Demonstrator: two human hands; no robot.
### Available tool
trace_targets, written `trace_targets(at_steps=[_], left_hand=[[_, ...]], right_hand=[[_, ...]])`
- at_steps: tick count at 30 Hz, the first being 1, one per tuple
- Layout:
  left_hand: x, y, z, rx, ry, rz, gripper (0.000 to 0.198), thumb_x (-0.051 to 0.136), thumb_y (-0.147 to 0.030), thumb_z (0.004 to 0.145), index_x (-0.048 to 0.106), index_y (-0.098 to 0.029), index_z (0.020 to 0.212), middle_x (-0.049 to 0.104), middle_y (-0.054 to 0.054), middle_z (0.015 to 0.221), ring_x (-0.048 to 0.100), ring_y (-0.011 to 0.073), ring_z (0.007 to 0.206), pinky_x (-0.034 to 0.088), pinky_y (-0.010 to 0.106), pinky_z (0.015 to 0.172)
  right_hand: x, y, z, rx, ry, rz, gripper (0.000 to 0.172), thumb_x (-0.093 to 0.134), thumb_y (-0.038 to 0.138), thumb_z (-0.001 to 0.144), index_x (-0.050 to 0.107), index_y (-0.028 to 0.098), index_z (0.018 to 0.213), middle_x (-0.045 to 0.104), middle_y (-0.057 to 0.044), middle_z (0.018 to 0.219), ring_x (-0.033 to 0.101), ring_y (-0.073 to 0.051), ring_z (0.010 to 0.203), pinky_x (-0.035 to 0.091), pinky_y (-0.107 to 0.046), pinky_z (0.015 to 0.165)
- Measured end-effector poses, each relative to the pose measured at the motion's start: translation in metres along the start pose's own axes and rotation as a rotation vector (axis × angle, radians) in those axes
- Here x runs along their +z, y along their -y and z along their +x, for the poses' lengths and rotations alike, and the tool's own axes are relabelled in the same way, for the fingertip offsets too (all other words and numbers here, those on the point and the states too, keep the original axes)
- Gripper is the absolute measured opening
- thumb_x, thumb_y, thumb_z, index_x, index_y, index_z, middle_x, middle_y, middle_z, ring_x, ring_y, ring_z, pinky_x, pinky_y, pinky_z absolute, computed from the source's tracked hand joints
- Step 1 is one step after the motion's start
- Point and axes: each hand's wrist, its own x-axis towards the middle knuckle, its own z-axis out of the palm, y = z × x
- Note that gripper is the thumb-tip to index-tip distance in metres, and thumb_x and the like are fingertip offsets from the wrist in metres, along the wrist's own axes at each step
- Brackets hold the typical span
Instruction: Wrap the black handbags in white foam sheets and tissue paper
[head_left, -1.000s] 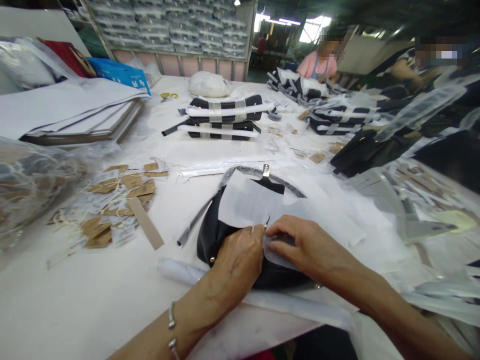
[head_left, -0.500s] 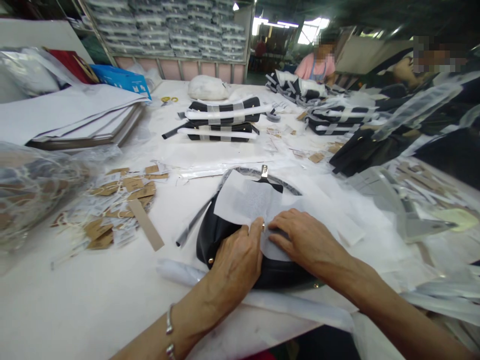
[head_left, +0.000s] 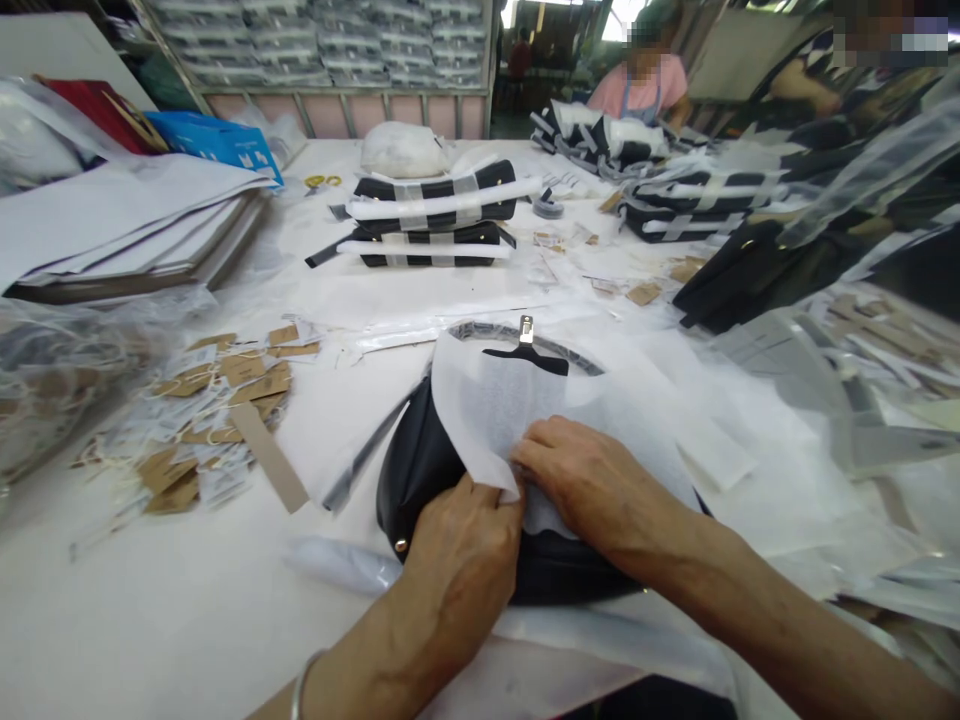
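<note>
A black handbag (head_left: 409,465) lies on the white table, partly covered by thin white tissue paper (head_left: 487,400). At its far side a black tab with a metal clasp (head_left: 526,332) sticks up in front of the wrapped strap (head_left: 480,328). My left hand (head_left: 472,540) is closed on the near edge of the paper, low on the bag's front. Just right of it, my right hand (head_left: 574,470) pinches the paper with bent fingers, its fingertips partly hidden. A roll of clear wrap (head_left: 345,565) lies beneath the bag's near edge.
Brown tags (head_left: 251,375) and a cardboard strip (head_left: 270,458) lie to the left, near a stack of paper sheets (head_left: 150,225). Two wrapped black bags (head_left: 435,200) are stacked behind. More bags (head_left: 697,205) lie at right. A person (head_left: 637,90) in pink stands across the table.
The paper's left part has been drawn down toward me, and both hands now gather its edge. More of the black tab shows. The view has shifted slightly.
</note>
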Motion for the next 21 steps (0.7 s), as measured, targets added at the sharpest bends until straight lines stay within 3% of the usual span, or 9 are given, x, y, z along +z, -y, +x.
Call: trace_targets(at_steps=[6,10,14,21], left_hand=[[-0.002,-0.002,0.004,-0.013,0.045,0.033,0.035,0.040,0.000,0.083,0.065,-0.017,0.100,0.060,0.007,0.072,0.065,0.0253,0.086,0.058,0.033,0.070],[0.000,0.000,0.004,-0.030,0.108,0.060,0.038,0.040,-0.001,0.084,0.063,-0.016,0.111,0.062,0.007,0.077,0.065,0.0234,0.078,0.058,0.033,0.068],[-0.001,0.003,0.003,-0.067,0.093,-0.003,0.038,0.041,-0.006,0.085,0.058,-0.019,0.117,0.064,0.007,0.089,0.065,0.0227,0.079,0.058,0.037,0.074],[-0.018,-0.001,0.012,-0.153,-0.010,-0.225,0.038,0.046,-0.018,0.089,0.052,-0.020,0.126,0.067,0.008,0.108,0.067,0.0230,0.093,0.055,0.037,0.085]], right_hand=[[0.007,-0.005,0.000,-0.013,-0.047,0.143,0.022,0.051,0.000,0.087,0.062,0.019,0.082,0.062,-0.003,0.085,0.055,-0.016,0.079,0.041,-0.027,0.074],[0.008,-0.010,0.001,0.019,-0.082,0.264,0.019,0.052,0.008,0.090,0.067,0.019,0.091,0.066,-0.003,0.089,0.060,-0.017,0.085,0.044,-0.029,0.080],[0.006,-0.010,0.001,0.130,-0.108,0.425,0.017,0.060,0.014,0.087,0.067,0.022,0.100,0.071,-0.001,0.093,0.063,-0.016,0.085,0.046,-0.028,0.080],[0.012,-0.008,-0.003,0.211,-0.208,0.255,0.017,0.064,0.017,0.086,0.067,0.021,0.103,0.068,-0.004,0.103,0.060,-0.021,0.101,0.041,-0.035,0.093]])
